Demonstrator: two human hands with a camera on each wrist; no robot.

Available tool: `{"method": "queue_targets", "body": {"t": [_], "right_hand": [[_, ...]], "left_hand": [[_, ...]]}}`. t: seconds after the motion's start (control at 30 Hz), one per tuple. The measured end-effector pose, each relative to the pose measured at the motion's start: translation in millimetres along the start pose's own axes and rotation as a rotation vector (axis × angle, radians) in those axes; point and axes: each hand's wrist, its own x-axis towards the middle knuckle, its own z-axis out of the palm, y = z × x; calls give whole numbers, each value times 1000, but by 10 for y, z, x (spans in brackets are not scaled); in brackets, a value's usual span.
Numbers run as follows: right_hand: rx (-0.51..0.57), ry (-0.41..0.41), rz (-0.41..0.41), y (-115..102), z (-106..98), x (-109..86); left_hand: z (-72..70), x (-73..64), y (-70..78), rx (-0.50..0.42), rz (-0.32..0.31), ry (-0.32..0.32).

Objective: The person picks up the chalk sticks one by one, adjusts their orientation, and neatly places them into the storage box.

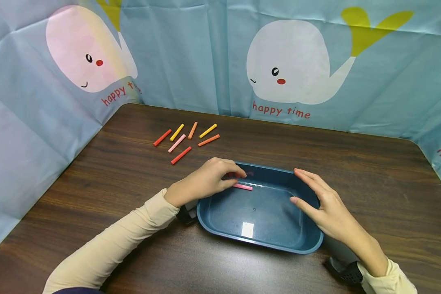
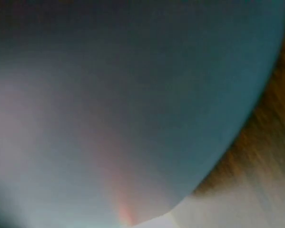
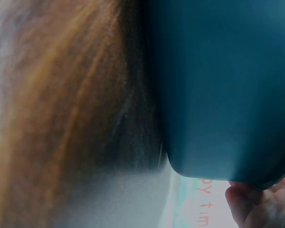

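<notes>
My left hand reaches over the left rim of a blue plastic basin, its bent fingers and thumb apart. A pink chalk-like stick shows just below the thumb, inside the basin near the far wall; its left end is hidden by the hand. My right hand lies along the right side of the basin, with straight fingers at the far right rim and the thumb stretched out over the inside. The right wrist view shows its fingertips at the basin's outer edge. In the left wrist view the basin is a blur.
On the dark wooden table, beyond and left of the basin, lie several similar sticks, among them a red stick, a pale pink stick, a yellow stick and an orange stick. A light blue whale-print curtain borders the table.
</notes>
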Motion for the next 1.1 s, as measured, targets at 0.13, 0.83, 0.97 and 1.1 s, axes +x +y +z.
{"method": "queue_targets", "body": {"t": [0.13,0.83,0.97,1.1], "right_hand": [[-2,-4,6,3,-4,-2],[-35,-1,-40,9,-9,0],[-60,-14,-39,-3,-16,-3],[-65,-16,-36,-7,-18,-3]], "left_hand": [[-37,-21,-10,-66,29,24],[-377,-252,-154,-34,9,215],[-459,-299,-206,-2,-64,203],[-521,-343,-275,23,-121,205]]}}
